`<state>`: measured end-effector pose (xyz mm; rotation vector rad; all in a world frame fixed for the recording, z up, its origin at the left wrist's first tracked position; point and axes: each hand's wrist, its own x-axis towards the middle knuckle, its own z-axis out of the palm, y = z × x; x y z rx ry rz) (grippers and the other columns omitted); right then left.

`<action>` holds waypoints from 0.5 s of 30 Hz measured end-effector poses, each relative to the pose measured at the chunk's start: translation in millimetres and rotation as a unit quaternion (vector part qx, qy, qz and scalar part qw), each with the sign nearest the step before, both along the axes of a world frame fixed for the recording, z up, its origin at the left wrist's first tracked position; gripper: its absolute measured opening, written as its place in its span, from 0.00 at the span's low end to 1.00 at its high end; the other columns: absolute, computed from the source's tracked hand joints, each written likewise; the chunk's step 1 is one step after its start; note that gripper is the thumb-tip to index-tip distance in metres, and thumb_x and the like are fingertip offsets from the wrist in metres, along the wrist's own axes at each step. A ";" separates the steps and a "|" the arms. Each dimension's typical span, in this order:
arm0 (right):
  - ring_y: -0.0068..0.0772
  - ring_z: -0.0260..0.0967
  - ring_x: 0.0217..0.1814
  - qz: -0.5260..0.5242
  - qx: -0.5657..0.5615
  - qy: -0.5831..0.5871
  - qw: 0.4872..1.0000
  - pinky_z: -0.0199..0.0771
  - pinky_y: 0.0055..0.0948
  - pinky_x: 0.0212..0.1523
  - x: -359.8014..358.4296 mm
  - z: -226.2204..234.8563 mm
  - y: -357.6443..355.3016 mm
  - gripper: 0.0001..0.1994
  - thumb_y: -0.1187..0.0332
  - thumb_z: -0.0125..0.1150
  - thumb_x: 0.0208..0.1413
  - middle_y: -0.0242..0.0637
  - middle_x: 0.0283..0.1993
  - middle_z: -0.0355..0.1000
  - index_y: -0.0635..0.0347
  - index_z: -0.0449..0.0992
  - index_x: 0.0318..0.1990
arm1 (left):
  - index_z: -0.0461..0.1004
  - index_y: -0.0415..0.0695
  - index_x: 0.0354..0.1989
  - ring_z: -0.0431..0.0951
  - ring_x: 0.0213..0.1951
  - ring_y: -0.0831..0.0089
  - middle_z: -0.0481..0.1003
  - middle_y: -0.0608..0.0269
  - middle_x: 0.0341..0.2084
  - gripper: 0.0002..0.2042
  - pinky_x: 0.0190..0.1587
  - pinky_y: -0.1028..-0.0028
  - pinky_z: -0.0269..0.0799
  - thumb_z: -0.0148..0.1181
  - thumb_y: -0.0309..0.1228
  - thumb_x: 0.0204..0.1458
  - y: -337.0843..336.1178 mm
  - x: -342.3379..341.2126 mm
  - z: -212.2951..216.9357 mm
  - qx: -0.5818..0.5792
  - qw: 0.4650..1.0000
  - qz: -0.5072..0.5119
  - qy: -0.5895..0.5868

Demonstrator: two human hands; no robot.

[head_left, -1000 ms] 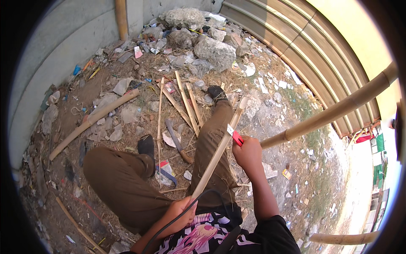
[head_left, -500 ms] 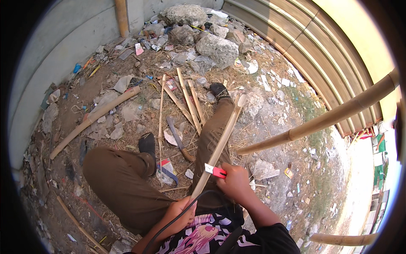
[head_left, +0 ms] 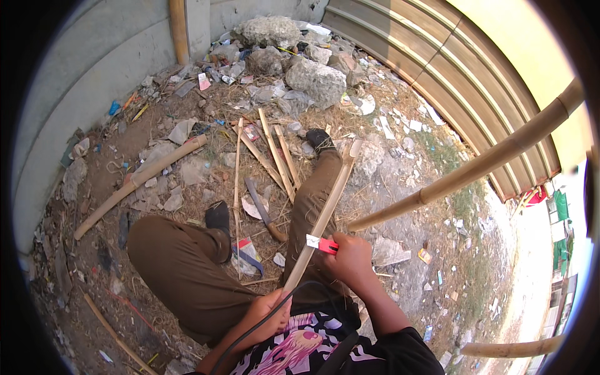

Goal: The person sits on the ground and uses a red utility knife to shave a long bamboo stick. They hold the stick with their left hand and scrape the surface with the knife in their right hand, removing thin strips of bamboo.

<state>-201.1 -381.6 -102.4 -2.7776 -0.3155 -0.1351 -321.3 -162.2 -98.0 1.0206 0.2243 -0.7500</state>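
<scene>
Grey wall [head_left: 69,87] curves along the left, its outer edge lost in the dark fisheye rim. Low beside it lies a thin cane [head_left: 115,332], its near end too close to the rim to make out clearly. Farther in, a thick bamboo pole [head_left: 140,185] rests on the littered ground. Brown trousers [head_left: 181,269] cover the bent left leg, which hides the ground under it.

The left hand [head_left: 265,317] sits low near the patterned shirt [head_left: 306,345], wrist angled up to the right, fingers wrapped tightly round the near end of a split bamboo strip [head_left: 325,212]; that end is hidden inside the fist. A black cable [head_left: 306,282] passes in front of this hand, covering part of it. Beyond, a long knife [head_left: 267,219] with a wooden handle lies on the ground between the legs.

The strip slants away over the outstretched right leg, its far end near the foot. Across its middle lies a red-handled blade [head_left: 327,245]; whether the edge bites cannot be told. The right hand [head_left: 351,257] is clenched on the handle, knuckles up, hiding most of the fingers, with the forearm running back to a black sleeve. A raised bamboo pole [head_left: 462,176] has its upper end cut off at right.
</scene>
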 end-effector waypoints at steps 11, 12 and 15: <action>0.60 0.75 0.32 -0.210 0.060 0.027 0.976 0.74 0.50 0.37 113.1 25.4 -42.0 0.15 0.60 0.56 0.54 0.55 0.26 0.75 0.66 0.79 0.27 | 0.60 0.45 0.32 0.57 0.19 0.84 0.58 0.73 0.17 0.17 0.21 0.80 0.54 0.43 0.44 0.70 -3.3 0.7 7.0 0.039 0.998 -0.025 -0.042; 0.60 0.75 0.32 -0.223 0.067 0.023 0.972 0.73 0.50 0.37 124.5 31.1 -48.7 0.16 0.60 0.55 0.55 0.55 0.26 0.75 0.65 0.79 0.28 | 0.60 0.45 0.32 0.57 0.19 0.84 0.58 0.73 0.17 0.17 0.21 0.80 0.54 0.43 0.44 0.70 -3.1 0.7 7.1 0.031 0.998 -0.024 -0.042; 0.60 0.74 0.31 -0.185 0.068 0.014 0.980 0.73 0.50 0.35 119.8 39.2 -44.0 0.15 0.60 0.55 0.56 0.55 0.25 0.74 0.64 0.79 0.27 | 0.60 0.45 0.31 0.57 0.18 0.84 0.57 0.73 0.16 0.17 0.19 0.80 0.53 0.43 0.44 0.70 -2.0 2.8 4.8 0.005 0.999 -0.015 -0.037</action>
